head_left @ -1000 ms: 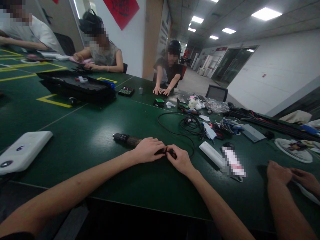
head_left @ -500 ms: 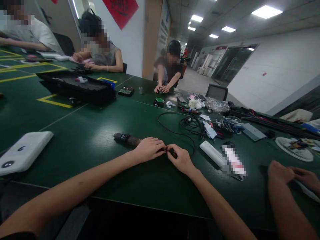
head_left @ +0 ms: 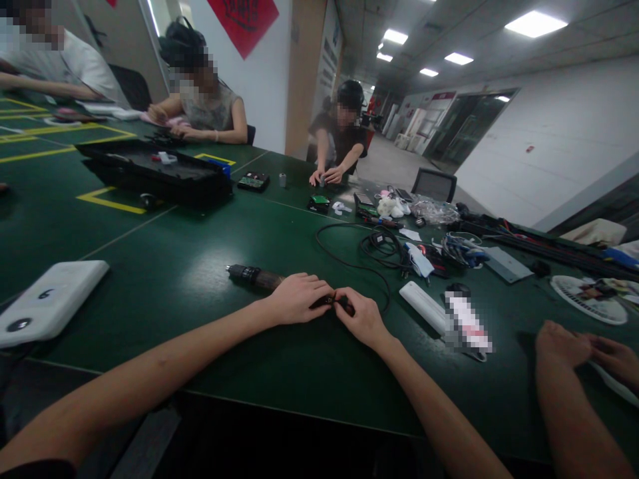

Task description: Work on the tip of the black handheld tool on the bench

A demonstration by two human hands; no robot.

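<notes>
On the green table, my left hand (head_left: 303, 299) rests over the rear end of a dark electric screwdriver (head_left: 254, 277), whose tip points left. My right hand (head_left: 360, 315) is closed in a pinch on a dark cable plug (head_left: 345, 306) at the screwdriver's rear end. The fingertips of both hands nearly meet there. My left fingers are wrapped round the tool's body and hide much of it. A black cable (head_left: 369, 268) curves away behind my right hand to a loose coil.
A white device (head_left: 52, 303) lies at the left and a black tray (head_left: 154, 176) behind it. To the right are a white bar (head_left: 423, 307), cable bundles (head_left: 462, 249) and a neighbour's hands (head_left: 564, 344). Three people sit beyond the table.
My left fingers have lifted slightly, so more of the dark part between my hands shows. The view has shifted a little.
</notes>
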